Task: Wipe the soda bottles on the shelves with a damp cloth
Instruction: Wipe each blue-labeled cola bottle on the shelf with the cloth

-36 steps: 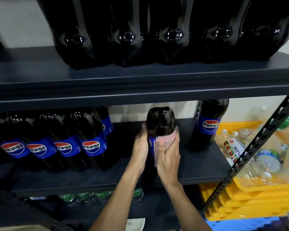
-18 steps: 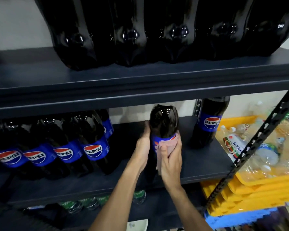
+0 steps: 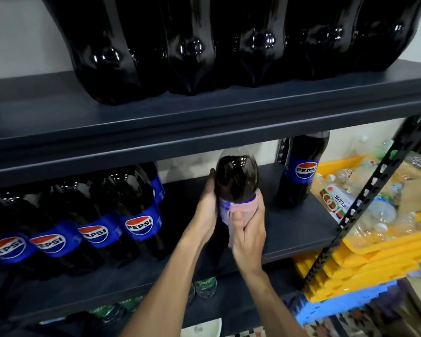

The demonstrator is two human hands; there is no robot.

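Head view: soda bottle (image 3: pixel 236 176) is standing upright at the middle shelf (image 3: pixel 289 229), long axis vertical, neck pointing up. Left hand (image 3: pixel 206 210) is gripping its left side, fingers curled round. Right hand (image 3: pixel 249 237) is clasping a pink cloth (image 3: pixel 243 207) against the label.

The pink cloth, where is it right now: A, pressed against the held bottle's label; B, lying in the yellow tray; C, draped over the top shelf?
A: the right hand presses the pink cloth against the label band of the bottle that the left hand holds.
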